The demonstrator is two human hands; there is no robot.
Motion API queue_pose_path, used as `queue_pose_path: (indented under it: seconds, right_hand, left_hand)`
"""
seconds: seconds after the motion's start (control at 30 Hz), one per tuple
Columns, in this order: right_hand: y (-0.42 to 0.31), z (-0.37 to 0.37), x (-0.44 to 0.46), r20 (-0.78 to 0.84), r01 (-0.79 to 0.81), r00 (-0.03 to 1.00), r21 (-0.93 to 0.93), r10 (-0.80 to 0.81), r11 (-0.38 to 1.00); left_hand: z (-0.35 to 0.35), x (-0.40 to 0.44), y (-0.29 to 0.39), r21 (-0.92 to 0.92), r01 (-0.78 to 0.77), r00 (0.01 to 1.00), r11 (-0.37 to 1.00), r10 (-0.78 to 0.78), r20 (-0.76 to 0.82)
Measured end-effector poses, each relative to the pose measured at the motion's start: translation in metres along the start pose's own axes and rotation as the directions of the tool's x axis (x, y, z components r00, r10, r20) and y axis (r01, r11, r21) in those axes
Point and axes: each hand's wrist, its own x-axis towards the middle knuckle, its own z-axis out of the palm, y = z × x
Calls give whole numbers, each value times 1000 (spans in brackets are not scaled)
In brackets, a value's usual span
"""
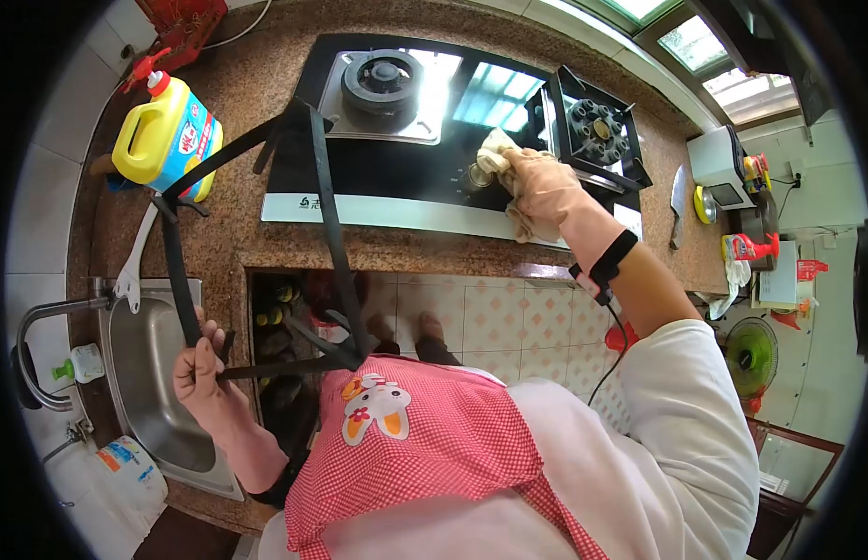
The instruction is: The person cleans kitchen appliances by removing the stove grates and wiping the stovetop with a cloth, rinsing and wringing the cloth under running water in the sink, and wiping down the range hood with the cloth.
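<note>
Two holds: left grip closed round the frame; right grip bunched round the cloth.
Cloth: in the right grip, touching the hob.
Frame: in the left grip, extending rightward from it.
Sink: left of the left grip.
Bottle: beyond the left grip, on the worktop.
Knife: right of the right grip.

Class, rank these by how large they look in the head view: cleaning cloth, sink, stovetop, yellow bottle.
1. Stovetop
2. Sink
3. Yellow bottle
4. Cleaning cloth, partly hidden by the right hand
</note>
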Motion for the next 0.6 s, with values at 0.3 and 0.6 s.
queue_pose_path:
  seconds: [0.3, 0.6]
  right_hand:
    - [0, -38, 41, 243, -124, 966, 141, 87, 982]
    - [-12, -28, 83, 89, 348, 915, 320, -393, 881]
  left_hand:
    - [1, -1, 2, 12, 30, 999, 999, -29, -35]
    - [5, 2, -2, 29, 44, 999, 999, -43, -20]
